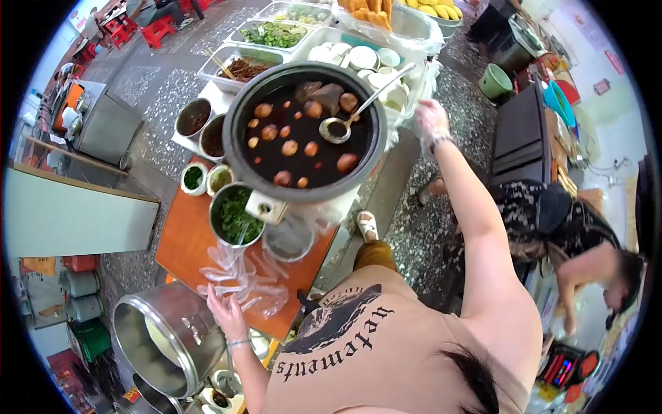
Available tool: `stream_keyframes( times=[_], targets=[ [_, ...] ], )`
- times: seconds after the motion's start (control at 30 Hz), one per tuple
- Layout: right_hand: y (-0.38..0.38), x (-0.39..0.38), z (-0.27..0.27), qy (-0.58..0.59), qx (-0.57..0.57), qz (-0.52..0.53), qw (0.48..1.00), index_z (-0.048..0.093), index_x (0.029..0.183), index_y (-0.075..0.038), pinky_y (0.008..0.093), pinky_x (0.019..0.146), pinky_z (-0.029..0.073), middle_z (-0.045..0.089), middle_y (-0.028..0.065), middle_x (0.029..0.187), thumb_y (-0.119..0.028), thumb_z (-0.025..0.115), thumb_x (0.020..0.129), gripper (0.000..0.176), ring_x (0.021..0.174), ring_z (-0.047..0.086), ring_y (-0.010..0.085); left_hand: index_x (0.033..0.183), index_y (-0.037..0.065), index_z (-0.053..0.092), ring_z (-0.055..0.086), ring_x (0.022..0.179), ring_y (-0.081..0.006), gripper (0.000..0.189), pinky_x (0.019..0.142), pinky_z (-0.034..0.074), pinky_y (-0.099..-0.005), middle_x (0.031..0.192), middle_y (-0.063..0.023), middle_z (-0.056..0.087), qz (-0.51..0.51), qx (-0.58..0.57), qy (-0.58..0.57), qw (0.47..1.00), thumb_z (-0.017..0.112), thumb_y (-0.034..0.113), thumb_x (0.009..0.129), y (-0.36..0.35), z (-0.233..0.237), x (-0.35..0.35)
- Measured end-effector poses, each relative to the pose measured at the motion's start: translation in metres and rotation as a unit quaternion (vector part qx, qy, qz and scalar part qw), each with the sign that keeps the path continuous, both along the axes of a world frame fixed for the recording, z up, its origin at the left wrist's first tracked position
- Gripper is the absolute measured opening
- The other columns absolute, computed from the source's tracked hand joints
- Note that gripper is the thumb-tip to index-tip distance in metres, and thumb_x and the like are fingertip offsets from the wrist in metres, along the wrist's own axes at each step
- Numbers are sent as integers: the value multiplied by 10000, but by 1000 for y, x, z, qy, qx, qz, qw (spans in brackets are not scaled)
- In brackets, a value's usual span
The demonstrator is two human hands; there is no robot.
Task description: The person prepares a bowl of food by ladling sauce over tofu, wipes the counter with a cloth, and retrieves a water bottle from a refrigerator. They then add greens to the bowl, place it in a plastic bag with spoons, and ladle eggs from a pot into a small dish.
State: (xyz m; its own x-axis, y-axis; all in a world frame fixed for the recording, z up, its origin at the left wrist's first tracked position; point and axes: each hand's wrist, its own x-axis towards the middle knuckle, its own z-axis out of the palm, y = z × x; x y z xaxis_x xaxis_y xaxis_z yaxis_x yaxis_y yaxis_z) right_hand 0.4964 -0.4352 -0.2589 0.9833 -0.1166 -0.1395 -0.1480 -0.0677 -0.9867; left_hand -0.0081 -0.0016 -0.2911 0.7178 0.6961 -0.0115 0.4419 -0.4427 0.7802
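Observation:
My left hand [227, 316], in a clear glove, is at the orange table's front edge with its fingers stretched out beside crumpled clear plastic gloves [247, 274]. My right hand [433, 119], also in a clear glove, is raised to the right of the stacked bowls, its fingers loosely apart and nothing visible in them. A large dark pot [238, 148] of brown broth holds several eggs [289, 148] and darker chunks. A metal ladle [372, 102] rests in it, its bowl in the broth and its handle over the rim.
Near the pot are a tub of chopped greens [238, 215], a clear container [288, 238] and small sauce pots [194, 178]. Trays of vegetables [270, 34] and white bowls [363, 58] stand behind. A big steel pot [196, 338] is at lower left. Another person [552, 221] bends at right.

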Motion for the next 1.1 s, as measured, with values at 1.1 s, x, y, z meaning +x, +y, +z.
stream_keyframes(
  times=[1.1],
  targets=[
    [-37,148,-20,-313,-546,346,696,631,1043,-82,405,810,492,634,152,945,-20,494,810,277,901,610,327,1256,7,477,612,869,-195,423,790,490,-302,1194,-134,518,56,-10,-118,991,466,-71,841,-245,71,190]
  ],
)
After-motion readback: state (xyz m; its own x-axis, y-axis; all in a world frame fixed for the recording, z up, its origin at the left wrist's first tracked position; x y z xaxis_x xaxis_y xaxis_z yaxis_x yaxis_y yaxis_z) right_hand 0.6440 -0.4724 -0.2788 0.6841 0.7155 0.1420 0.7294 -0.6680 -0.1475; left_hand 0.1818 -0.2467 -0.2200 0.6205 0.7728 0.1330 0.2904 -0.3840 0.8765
